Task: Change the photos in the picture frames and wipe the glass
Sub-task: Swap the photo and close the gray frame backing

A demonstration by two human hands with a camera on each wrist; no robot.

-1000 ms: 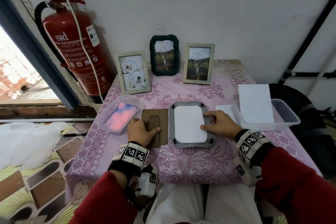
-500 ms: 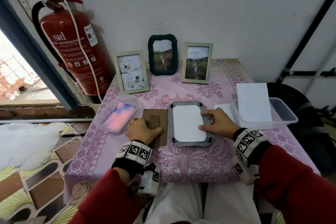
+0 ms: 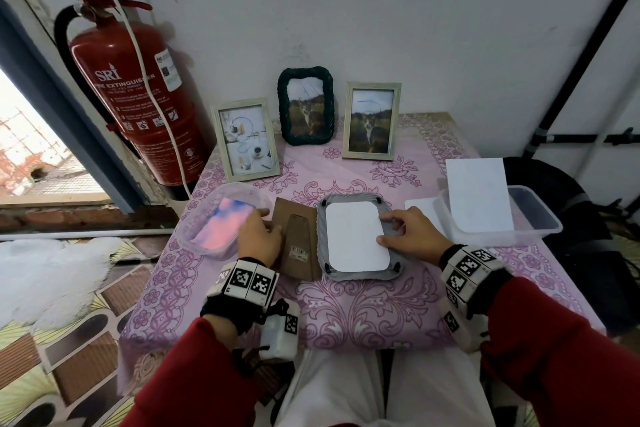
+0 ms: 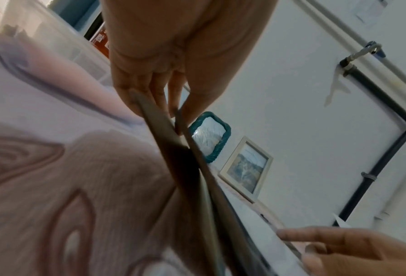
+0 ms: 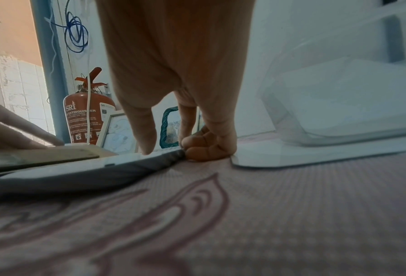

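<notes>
A grey picture frame (image 3: 390,274) lies face down mid-table with a white photo back (image 3: 356,236) set in it. My right hand (image 3: 405,232) holds it steady. Its thumb (image 5: 145,134) presses the photo, and its curled fingers (image 5: 206,149) sit against the frame's right rim (image 5: 126,168). Left of the frame is the brown backing board (image 3: 299,239) with its stand flap. My left hand (image 3: 259,236) pinches its left edge. In the left wrist view the board (image 4: 173,149) is tilted up off the cloth between thumb and fingers.
Three framed photos stand at the back: pale (image 3: 247,139), dark green (image 3: 306,106), pale (image 3: 372,121). A clear tub with a pink cloth (image 3: 221,222) sits left. A tub with a white sheet (image 3: 478,194) sits right, a flat white pane (image 3: 422,211) beside it. A fire extinguisher (image 3: 138,97) hangs far left.
My left hand slid from the top of the brown board to its left edge, took hold and tilted it up. The right hand stayed on the grey frame.
</notes>
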